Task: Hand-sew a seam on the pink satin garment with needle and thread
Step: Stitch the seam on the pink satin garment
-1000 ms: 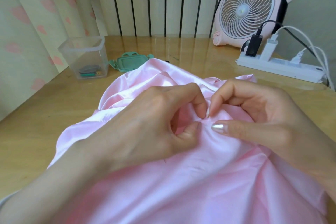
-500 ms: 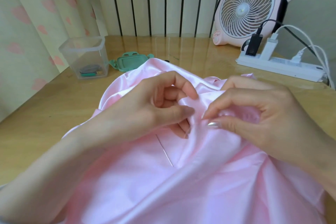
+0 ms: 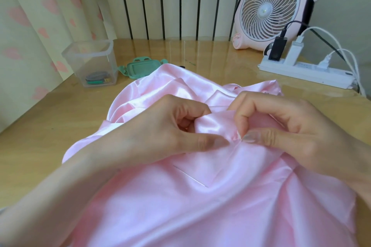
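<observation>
While the left hand (image 3: 164, 134) and right hand (image 3: 291, 132) each clamp their grip on one fold of the pink satin garment (image 3: 220, 216) on the desk (image 3: 50, 136), the needle (image 3: 190, 176) lies loose toward 8 o'clock, axis 10-to-4, nearer the left.

We pinch a raised fold at the middle of the shiny pink satin garment (image 3: 200, 216) with our left hand (image 3: 160, 134) and right hand (image 3: 291, 132), thumbs nearly meeting, while a thin silver needle (image 3: 190, 176) lies flat on the garment's near half.
</observation>
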Action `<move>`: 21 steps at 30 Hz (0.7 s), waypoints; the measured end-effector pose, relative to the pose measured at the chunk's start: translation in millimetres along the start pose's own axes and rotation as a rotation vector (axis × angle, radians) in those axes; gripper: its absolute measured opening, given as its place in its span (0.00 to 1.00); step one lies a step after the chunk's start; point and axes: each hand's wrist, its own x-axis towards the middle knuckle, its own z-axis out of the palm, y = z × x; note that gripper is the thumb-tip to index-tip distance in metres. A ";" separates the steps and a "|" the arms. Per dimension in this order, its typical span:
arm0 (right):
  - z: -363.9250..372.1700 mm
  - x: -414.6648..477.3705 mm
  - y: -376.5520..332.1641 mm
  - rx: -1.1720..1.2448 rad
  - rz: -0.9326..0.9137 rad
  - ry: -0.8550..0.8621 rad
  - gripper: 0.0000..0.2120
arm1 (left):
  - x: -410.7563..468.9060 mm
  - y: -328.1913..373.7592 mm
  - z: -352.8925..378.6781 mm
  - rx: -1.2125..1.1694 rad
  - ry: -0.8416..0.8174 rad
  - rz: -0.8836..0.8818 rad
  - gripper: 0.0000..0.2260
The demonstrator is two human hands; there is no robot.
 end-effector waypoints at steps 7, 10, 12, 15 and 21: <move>2.1 0.5 -1.9 0.119 0.003 0.050 0.01 | -0.5 -1.7 -1.9 -0.006 -0.018 0.012 0.24; 4.3 0.4 -3.5 0.186 0.004 0.035 0.03 | -0.2 -1.9 -1.7 -0.009 -0.038 0.004 0.20; 5.2 0.6 -4.7 0.189 0.012 0.029 0.06 | -0.5 -2.0 -0.7 -0.018 -0.059 0.011 0.22; 6.0 0.7 -6.1 0.201 0.031 0.023 0.05 | -0.5 -2.5 0.3 -0.034 -0.058 0.015 0.22; 8.4 0.7 -6.9 0.262 0.069 0.042 0.03 | 0.7 -5.0 -1.7 -0.085 -0.111 -0.022 0.18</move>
